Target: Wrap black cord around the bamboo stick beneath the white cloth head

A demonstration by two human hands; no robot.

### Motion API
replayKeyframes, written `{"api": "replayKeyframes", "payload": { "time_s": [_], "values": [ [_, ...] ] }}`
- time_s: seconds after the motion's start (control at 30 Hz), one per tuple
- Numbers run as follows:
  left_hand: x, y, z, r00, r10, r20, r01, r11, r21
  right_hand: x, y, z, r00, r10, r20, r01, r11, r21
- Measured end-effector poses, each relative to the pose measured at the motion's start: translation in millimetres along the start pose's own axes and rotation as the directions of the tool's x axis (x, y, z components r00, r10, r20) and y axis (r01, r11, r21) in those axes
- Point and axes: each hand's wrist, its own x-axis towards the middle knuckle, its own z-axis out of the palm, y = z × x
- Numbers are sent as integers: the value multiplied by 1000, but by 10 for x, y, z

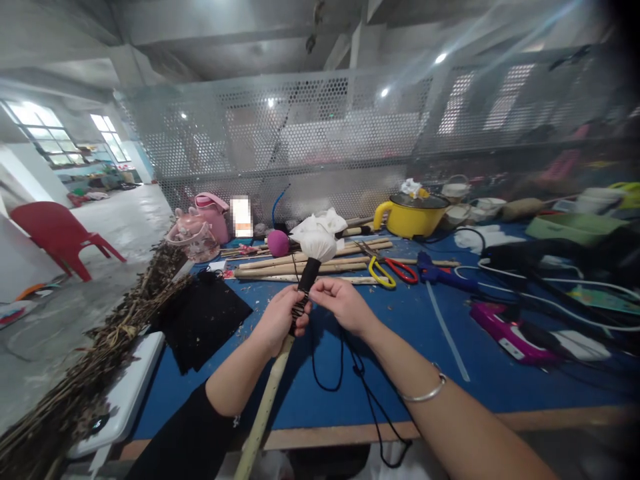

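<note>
My left hand (283, 316) is closed around a pale bamboo stick (267, 407), just below its top end. A bundle of white cloth (320, 235) caps that end, and black fabric (309, 277) wraps the stick beneath it. Thin cord is wound over the lower part of the black wrap, partly hidden by my left fingers. My right hand (345, 303) is beside the wrap with thumb and fingers pinched together, seemingly on the black cord (342, 360). The cord's slack loops hang down over the table's front edge.
On the blue table (420, 400) lie scissors (393, 271), a glue gun (440, 272), bamboo sticks (300, 268), black cloth squares (205, 320) and a magenta power strip (507, 333). A yellow pot (417, 217) stands at the back. Dried branches (110, 347) lean along the left.
</note>
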Motion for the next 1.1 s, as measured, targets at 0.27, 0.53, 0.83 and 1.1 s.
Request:
{"api": "replayKeyframes", "payload": {
  "time_s": [0.27,0.53,0.83,1.1],
  "values": [
    [30,-84,33,1000,20,-12,-21,1000,-9,-9,-22,-1,988,144,-49,-135,979,152],
    [39,-90,18,999,37,-15,-37,999,-26,-18,6,4,992,123,-35,-116,981,153],
    [47,-100,34,997,64,-54,-62,997,41,-8,36,-37,999,54,0,-54,998,27],
    [48,-103,37,995,57,-84,-47,992,119,-7,89,-86,999,21,41,-16,993,-118]
  ]
}}
